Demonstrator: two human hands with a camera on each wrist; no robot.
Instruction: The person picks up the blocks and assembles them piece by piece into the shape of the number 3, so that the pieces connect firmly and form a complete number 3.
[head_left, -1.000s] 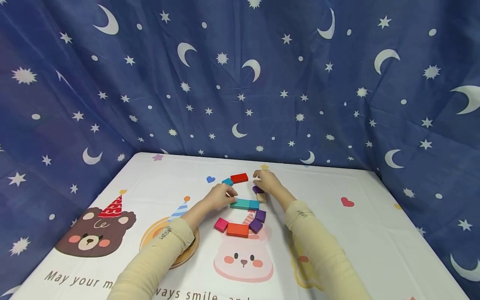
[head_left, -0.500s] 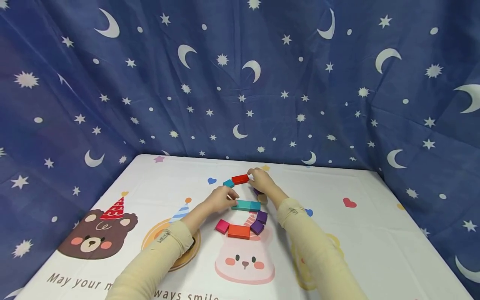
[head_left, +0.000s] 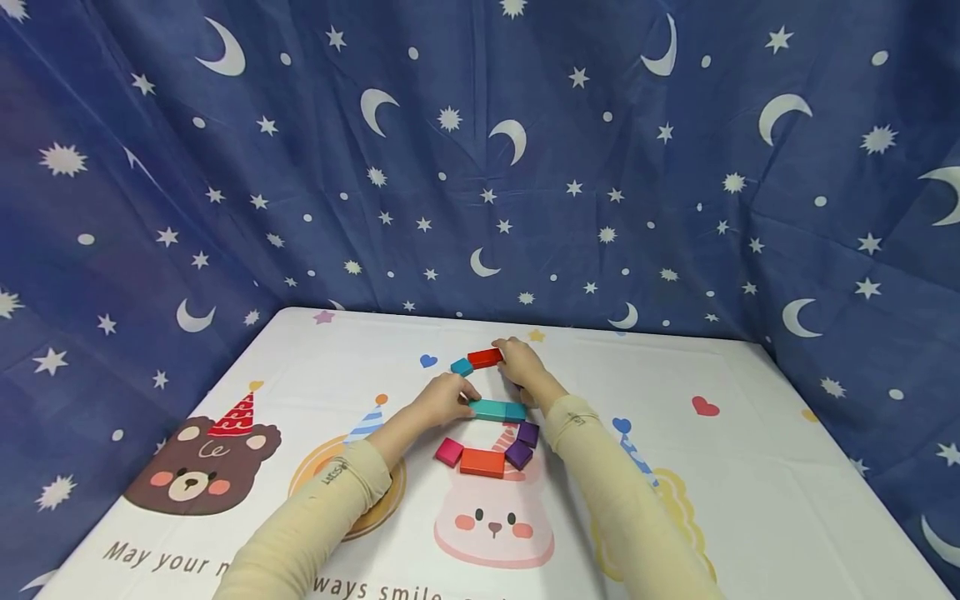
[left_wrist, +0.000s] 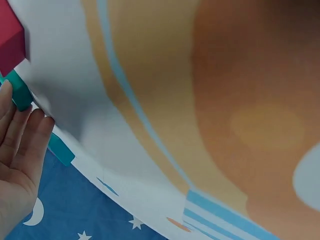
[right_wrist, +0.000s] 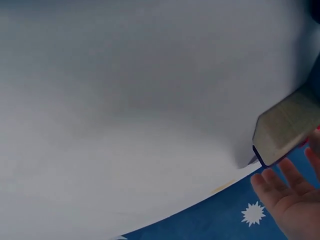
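Colored blocks lie in a curved row on the white tablecloth. My left hand [head_left: 446,398] rests its fingertips at the left end of a teal block [head_left: 489,409], beside a blue block [head_left: 515,412]. Farther back, my right hand [head_left: 522,364] touches the right end of a red block [head_left: 484,358], which adjoins another blue block [head_left: 462,367]. The right wrist view shows that hand's fingers extended near a bare wooden block [right_wrist: 285,130], which the hand hides in the head view. Nearer lie two purple blocks [head_left: 528,433], an orange block [head_left: 482,462] and a pink block [head_left: 449,452].
The tablecloth [head_left: 765,467] bears printed animals, hearts and lettering. A dark blue curtain [head_left: 450,167] with moons and stars hangs behind the table and along its sides.
My right hand has moved left from beside the purple and wooden blocks to the red block's right end, covering those blocks. The left hand stays at the teal block.
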